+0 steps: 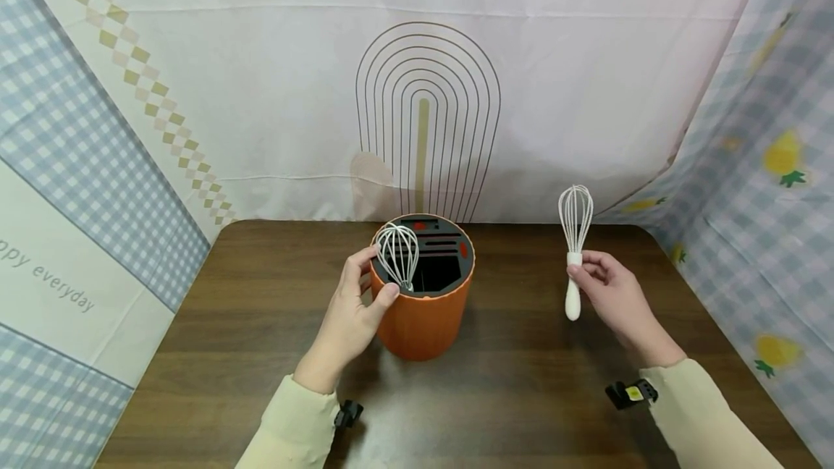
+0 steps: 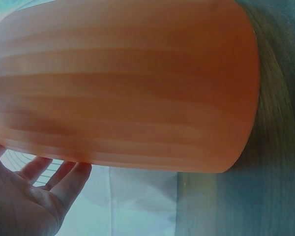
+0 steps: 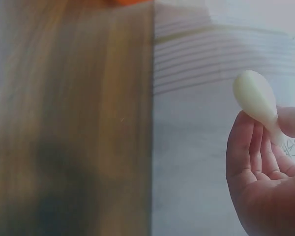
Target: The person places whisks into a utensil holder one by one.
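An orange ribbed utensil holder (image 1: 423, 328) with a black slotted top stands upright on the table. One whisk (image 1: 397, 255) with white wires sits head up at the left of its top, its handle hidden inside. My left hand (image 1: 352, 317) holds the holder's left side, thumb at the front rim and fingers along the wall; the left wrist view shows those fingers (image 2: 71, 184) against the orange side. Right of the holder, my right hand (image 1: 612, 292) pinches a second white whisk (image 1: 573, 302), wires up, between thumb and fingers. Its rounded handle end (image 3: 253, 93) shows in the right wrist view.
Both arms reach over a dark brown wooden table (image 1: 515, 396). Behind it hangs a pale cloth (image 1: 280, 93) printed with arches. Checked cloth (image 1: 736, 266) with pineapples borders the right side, and more checked cloth (image 1: 85, 85) the left.
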### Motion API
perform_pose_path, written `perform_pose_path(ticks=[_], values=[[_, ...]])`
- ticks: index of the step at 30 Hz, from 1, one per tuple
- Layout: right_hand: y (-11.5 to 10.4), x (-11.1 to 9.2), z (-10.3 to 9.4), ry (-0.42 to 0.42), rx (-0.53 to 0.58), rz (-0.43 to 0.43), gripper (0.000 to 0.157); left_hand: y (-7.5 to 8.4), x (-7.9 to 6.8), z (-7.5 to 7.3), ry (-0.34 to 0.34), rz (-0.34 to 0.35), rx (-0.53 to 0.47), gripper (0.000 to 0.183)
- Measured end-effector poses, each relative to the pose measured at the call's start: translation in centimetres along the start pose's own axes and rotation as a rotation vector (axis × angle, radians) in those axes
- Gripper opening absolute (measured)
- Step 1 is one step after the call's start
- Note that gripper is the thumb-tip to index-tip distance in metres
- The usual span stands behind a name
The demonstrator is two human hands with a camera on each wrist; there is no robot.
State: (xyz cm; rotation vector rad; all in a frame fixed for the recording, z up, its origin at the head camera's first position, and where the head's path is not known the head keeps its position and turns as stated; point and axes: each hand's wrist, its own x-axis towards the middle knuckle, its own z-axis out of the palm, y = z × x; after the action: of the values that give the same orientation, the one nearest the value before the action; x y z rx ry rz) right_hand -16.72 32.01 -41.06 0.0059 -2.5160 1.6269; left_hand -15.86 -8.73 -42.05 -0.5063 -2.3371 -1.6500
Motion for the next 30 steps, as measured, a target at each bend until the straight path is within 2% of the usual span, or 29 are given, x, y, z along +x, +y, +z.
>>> perform_pose_path(ticks=[6,12,30], values=[[-2.7,-0.3,0.8,-0.013,0.162,-0.068,0.033,0.0,-0.1,0.0,-0.001,-0.001,0.0,0.061],[-5.2,-0.4,1.8,-0.029,0.285,-0.122,0.03,0.0,-0.1,0.0,-0.005,-0.002,0.005,0.062],[-8.4,-0.1,4.5,-0.027,0.44,-0.201,0.028,-0.1,0.0,0.1,-0.002,-0.013,0.012,0.061]])
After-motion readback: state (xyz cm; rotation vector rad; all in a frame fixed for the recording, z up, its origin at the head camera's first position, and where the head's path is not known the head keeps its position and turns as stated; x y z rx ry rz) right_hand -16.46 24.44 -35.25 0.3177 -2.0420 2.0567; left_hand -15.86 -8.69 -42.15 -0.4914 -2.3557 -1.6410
